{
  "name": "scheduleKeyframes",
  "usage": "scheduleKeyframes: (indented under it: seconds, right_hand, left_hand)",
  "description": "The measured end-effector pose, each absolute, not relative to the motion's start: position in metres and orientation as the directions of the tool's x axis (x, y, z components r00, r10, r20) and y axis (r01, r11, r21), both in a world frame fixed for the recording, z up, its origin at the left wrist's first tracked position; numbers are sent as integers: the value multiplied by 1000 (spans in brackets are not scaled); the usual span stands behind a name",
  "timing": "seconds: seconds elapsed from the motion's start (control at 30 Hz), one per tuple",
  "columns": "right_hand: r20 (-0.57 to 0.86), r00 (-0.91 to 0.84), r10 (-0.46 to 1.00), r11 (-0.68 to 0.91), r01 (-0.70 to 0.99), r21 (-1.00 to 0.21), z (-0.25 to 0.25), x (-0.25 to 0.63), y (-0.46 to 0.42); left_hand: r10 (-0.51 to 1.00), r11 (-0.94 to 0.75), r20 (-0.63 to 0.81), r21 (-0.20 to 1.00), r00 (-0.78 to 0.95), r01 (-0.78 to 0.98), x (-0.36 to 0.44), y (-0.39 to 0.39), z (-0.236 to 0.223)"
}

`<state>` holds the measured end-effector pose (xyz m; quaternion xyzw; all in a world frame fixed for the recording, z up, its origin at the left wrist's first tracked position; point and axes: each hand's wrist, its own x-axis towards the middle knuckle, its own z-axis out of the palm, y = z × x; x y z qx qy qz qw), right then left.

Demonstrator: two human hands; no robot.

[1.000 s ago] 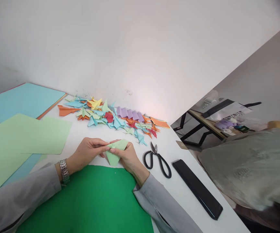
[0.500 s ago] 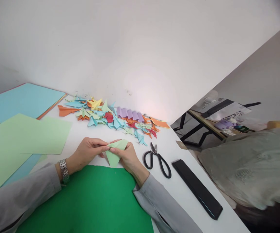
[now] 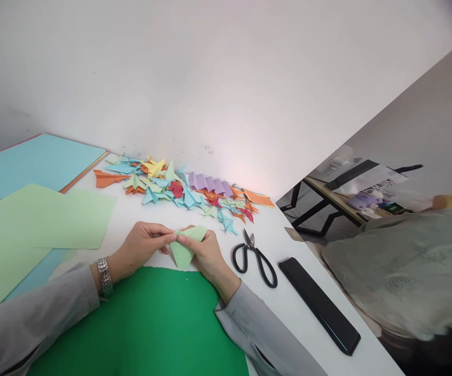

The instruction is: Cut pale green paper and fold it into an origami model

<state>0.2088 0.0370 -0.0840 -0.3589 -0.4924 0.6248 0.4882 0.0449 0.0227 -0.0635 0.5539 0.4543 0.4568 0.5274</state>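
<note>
A light green folded paper (image 3: 185, 254) is held between both hands, just above the far edge of a green sheet (image 3: 151, 318). My left hand (image 3: 142, 244) pinches its left corner with thumb and fingertips; a metal watch circles that wrist. On the other side my right hand (image 3: 209, 256) grips the paper, its thumb pressed on the front and its fingers behind, partly hidden. Folded paper pieces in many colours, such as a yellow one (image 3: 154, 167) and an orange paper plane (image 3: 108, 179), lie heaped beyond my hands.
Black-handled scissors (image 3: 254, 258) and a long black case (image 3: 320, 305) lie to the right. Light green sheets (image 3: 81, 219) and a stack of light blue sheets (image 3: 38, 162) are at left. A wall rises behind the table. A person in a grey-green top (image 3: 406, 266) is at far right.
Both hands stay almost in place. The right thumb has shifted slightly left toward the left fingertips on the folded paper.
</note>
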Motion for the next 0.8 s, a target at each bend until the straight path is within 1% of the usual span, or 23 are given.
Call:
scheduleKeyframes:
  seconds: [0.8]
  right_hand:
    - [30, -223, 974, -33, -273, -961, -85, 206, 35]
  left_hand:
    - [986, -14, 12, 1000, 164, 12, 47, 21, -62]
